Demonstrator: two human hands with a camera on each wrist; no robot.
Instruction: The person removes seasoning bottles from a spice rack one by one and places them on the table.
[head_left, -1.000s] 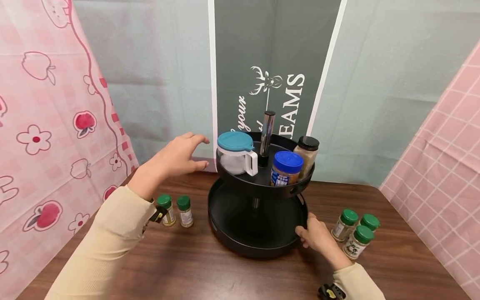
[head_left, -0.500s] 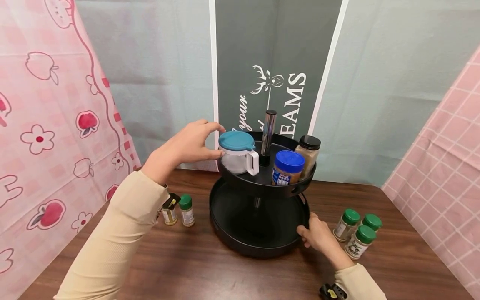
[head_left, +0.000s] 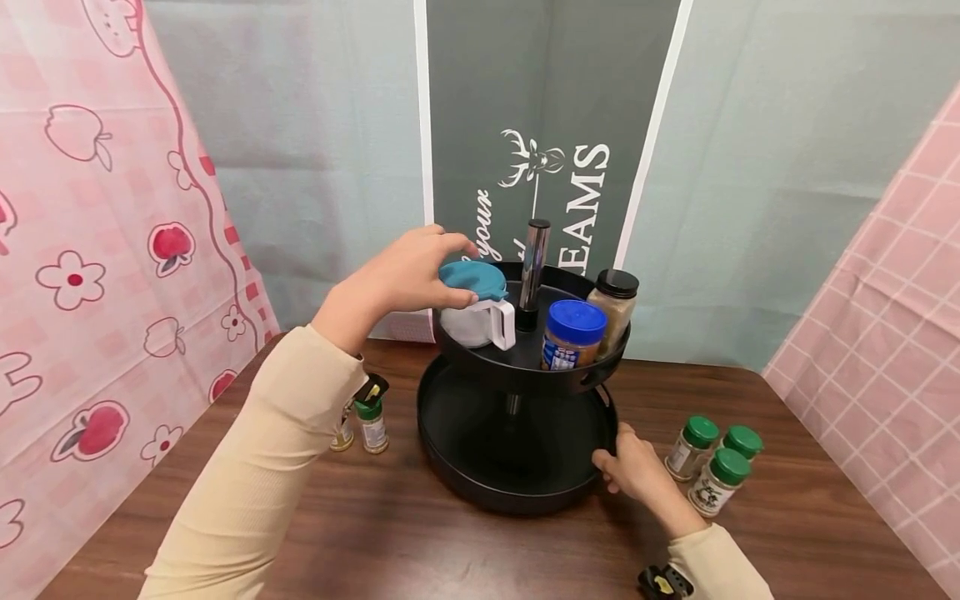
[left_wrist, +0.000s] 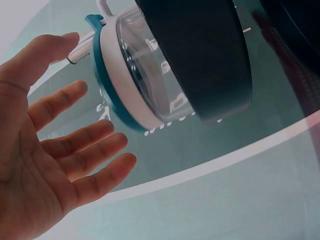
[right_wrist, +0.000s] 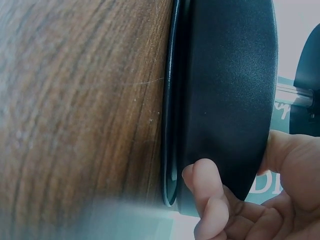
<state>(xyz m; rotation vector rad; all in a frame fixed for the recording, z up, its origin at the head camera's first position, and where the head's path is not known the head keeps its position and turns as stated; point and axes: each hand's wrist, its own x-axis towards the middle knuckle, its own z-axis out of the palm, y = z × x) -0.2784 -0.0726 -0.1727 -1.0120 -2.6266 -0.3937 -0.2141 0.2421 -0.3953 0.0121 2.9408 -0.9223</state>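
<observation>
My left hand (head_left: 405, 275) reaches to the clear seasoning jar (head_left: 476, 279) with a teal lid and white handle, on the upper level of a black two-tier tray (head_left: 517, 500). In the head view its thumb and forefinger overlap the lid. The left wrist view shows the fingers (left_wrist: 82, 159) spread and a gap before the teal lid (left_wrist: 107, 85). At the lower tier's right side, my right hand (head_left: 637, 471) grips the rim. Seen from the right wrist, the thumb lies on one side of the black wall (right_wrist: 225, 90) and curled fingers on the other.
A blue-lidded jar (head_left: 576, 323) and a black-lidded jar (head_left: 617, 287) share the upper tier around a chrome post (head_left: 534, 267). Green-capped spice shakers stand at left (head_left: 373, 429) and right (head_left: 712, 483) on the wooden table (head_left: 360, 533). Cloth (head_left: 315, 150) hangs behind.
My left hand has moved right and slightly up to the teal-lidded jar, its thumb and forefinger now overlapping the lid. The right hand has stayed at the lower rim.
</observation>
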